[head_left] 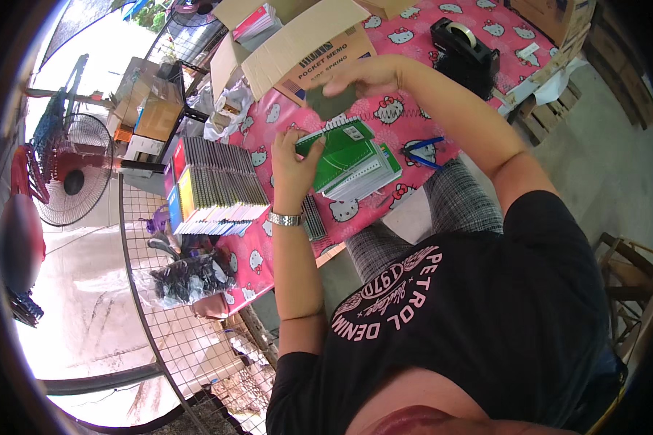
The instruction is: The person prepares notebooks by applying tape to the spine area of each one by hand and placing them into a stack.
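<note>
Above a pink cartoon-print table [413, 123], the left hand [292, 163] pinches the green spiral notebook's [341, 148] near-left corner, while the right hand [355, 76], just beyond it, grips a dark card [331, 101].

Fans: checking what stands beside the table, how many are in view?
1: a red pedestal fan stands left of the table. Others may be hidden.

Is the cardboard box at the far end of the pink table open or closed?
Open. The cardboard box has its top flaps spread outward, and small booklets show inside. How full it is cannot be told.
</note>
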The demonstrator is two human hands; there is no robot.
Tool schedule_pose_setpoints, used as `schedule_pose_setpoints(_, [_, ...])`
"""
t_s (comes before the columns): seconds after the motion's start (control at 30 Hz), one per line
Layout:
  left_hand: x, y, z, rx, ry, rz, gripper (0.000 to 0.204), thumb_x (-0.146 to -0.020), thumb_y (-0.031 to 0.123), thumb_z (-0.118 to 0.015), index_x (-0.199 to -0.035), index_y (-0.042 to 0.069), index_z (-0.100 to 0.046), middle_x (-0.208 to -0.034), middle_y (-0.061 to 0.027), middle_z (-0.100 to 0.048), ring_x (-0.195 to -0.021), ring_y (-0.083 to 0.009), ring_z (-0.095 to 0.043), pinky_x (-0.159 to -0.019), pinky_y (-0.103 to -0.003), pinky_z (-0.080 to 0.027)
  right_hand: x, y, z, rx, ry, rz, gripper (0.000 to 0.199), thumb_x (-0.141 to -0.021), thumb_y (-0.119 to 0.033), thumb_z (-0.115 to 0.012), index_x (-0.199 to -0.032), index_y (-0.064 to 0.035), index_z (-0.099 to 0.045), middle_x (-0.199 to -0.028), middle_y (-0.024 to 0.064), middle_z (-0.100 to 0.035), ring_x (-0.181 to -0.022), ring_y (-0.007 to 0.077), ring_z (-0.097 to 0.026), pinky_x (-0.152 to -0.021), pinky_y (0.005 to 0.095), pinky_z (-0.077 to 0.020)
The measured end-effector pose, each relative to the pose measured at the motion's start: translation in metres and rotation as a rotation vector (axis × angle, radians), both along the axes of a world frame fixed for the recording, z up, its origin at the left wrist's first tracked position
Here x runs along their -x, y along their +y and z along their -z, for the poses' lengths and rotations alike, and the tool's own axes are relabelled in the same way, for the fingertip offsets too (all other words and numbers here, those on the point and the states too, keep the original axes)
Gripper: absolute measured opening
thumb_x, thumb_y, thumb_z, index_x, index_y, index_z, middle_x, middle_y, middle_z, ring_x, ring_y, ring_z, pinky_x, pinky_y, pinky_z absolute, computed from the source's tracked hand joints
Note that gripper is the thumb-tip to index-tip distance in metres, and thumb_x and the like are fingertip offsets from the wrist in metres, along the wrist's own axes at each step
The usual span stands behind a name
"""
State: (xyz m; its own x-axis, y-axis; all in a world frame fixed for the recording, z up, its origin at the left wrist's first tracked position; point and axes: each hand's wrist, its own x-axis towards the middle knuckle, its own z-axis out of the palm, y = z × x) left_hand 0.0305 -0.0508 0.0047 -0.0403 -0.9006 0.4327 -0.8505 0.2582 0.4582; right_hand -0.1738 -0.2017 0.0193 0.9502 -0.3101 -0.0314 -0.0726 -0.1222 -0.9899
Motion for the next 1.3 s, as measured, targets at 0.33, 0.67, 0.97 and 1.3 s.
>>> schedule_pose_setpoints(0.33, [-0.020, -0.007, 0.012, -0.169, 0.301, 0.095, 0.021, -0.083, 0.012, -0.073, -0.097, 0.000, -0.062, -0.087, -0.0076, -0.057, -0.065, -0.0132, -0.055, -0.058, -0.025, -0.044, -0.021, -0.010, -0.009, 0.291, 0.246, -0.175, 0.051, -0.088, -0.033, -0.065, -0.131, -0.0083, -0.051, -0.129, 0.0053, -0.059, -0.120, 0.0182, -0.055, -0.103, 0.0412, -0.0401])
schedule_pose_setpoints(0.67, [-0.014, -0.006, 0.012, -0.229, 0.450, 0.118, 0.023, -0.084, 0.007, -0.074, -0.101, 0.001, -0.059, -0.087, -0.0012, -0.059, -0.065, -0.0054, -0.052, -0.057, -0.021, -0.044, -0.020, 0.008, 0.003, -0.262, -0.208, -0.047, 0.032, -0.086, -0.033, -0.069, -0.105, -0.0075, -0.065, -0.097, 0.0000, -0.065, -0.092, 0.0104, -0.059, -0.082, 0.0281, -0.0444])
schedule_pose_setpoints(0.97, [-0.019, -0.009, 0.012, -0.305, 0.581, 0.060, 0.023, -0.084, 0.006, -0.073, -0.102, 0.000, -0.059, -0.088, -0.0024, -0.061, -0.064, -0.0061, -0.055, -0.056, -0.020, -0.044, -0.034, -0.006, 0.014, 0.107, -0.114, 0.008, 0.030, -0.083, -0.037, -0.070, -0.093, -0.0095, -0.070, -0.083, -0.0035, -0.062, -0.079, 0.0103, -0.056, -0.071, 0.0226, -0.0417])
schedule_pose_setpoints(1.3, [-0.019, 0.008, 0.026, -0.179, 0.769, -0.021, 0.018, -0.096, 0.008, -0.059, -0.109, -0.004, -0.057, -0.084, -0.0041, -0.059, -0.069, -0.0122, -0.064, -0.052, -0.023, -0.050, 0.043, 0.041, 0.214, 0.931, 0.549, 0.746, 0.058, -0.083, -0.048, -0.066, -0.126, -0.0109, -0.058, -0.137, 0.0116, -0.049, -0.131, 0.0368, -0.040, -0.106, 0.0530, -0.0340])
